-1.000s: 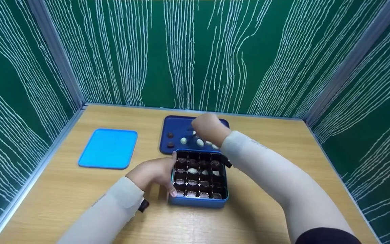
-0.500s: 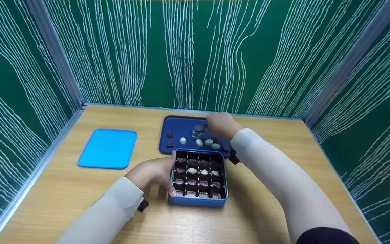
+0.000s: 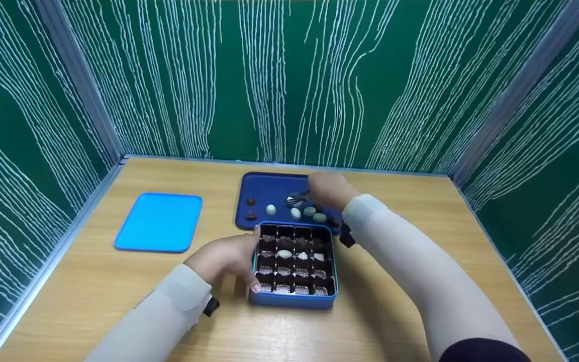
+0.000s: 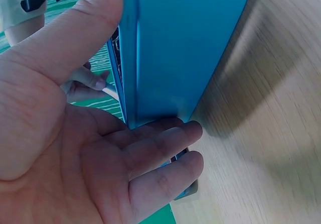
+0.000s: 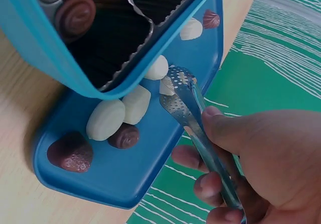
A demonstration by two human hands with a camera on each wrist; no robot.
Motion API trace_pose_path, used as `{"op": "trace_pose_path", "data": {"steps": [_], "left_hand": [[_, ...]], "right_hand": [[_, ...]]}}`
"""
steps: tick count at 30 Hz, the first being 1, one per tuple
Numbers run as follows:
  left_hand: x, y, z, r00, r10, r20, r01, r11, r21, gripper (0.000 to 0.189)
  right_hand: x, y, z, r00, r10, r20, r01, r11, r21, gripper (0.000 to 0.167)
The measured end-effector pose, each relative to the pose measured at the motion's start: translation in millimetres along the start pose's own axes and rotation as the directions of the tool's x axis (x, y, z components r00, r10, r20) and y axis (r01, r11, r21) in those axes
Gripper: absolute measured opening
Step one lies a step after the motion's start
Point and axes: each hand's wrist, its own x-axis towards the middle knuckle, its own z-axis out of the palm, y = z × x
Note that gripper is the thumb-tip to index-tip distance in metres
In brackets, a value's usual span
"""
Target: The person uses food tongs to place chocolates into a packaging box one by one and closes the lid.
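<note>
A blue tin [image 3: 293, 301] stands at the middle of the table, its dark divided insert part-filled with brown and white chocolates. My left hand [image 3: 224, 255] holds its left side, thumb at the near corner and fingers at the far one. Behind the tin lies a dark blue tray [image 3: 272, 186] with several brown and pale chocolates. My right hand [image 3: 329, 187] grips metal tongs [image 5: 213, 161] over this tray. In the right wrist view, the perforated tong ends sit around a small white chocolate [image 5: 166, 87], next to other white pieces [image 5: 106, 119].
A bright blue flat panel with a raised rim [image 3: 159, 221] lies on the left of the wooden table [image 3: 400, 221]. Green walls with white streaks [image 3: 294, 80] enclose the back and sides. The tin overlaps the tray's front edge in the head view.
My right hand has moved right over the tray, and the tong ends have come down among the chocolates. My left hand and the tin hold their place.
</note>
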Motion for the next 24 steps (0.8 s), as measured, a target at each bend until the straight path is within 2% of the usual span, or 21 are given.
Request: {"op": "trace_pose_path", "data": {"steps": [7, 11, 17, 24], "left_hand": [[-0.9, 0.5, -0.7, 1.0, -0.003, 0.002, 0.003, 1.0, -0.001, 0.165], [-0.1, 0.4, 0.3, 1.0, 0.003, 0.003, -0.003, 1.0, -0.002, 0.165], [2.3, 0.1, 1.6, 1.0, 0.008, 0.005, -0.008, 1.0, 0.006, 0.163], [-1.0, 0.1, 0.9, 1.0, -0.012, 0.015, 0.012, 0.999, -0.039, 0.164]], "right_hand": [[-6.5, -1.6, -6.7, 1.0, 0.004, 0.011, -0.004, 0.999, 0.038, 0.016], [-15.1, -2.6, -17.8, 1.0, -0.026, -0.005, 0.026, 1.0, -0.016, 0.019], [-47.8, -19.1, -46.7, 0.992, -0.126, 0.0, 0.125, 0.987, -0.103, 0.025], [-82.5, -46.5, -64.2, 0.96, -0.269, 0.077, 0.276, 0.955, -0.111, 0.023]]}}
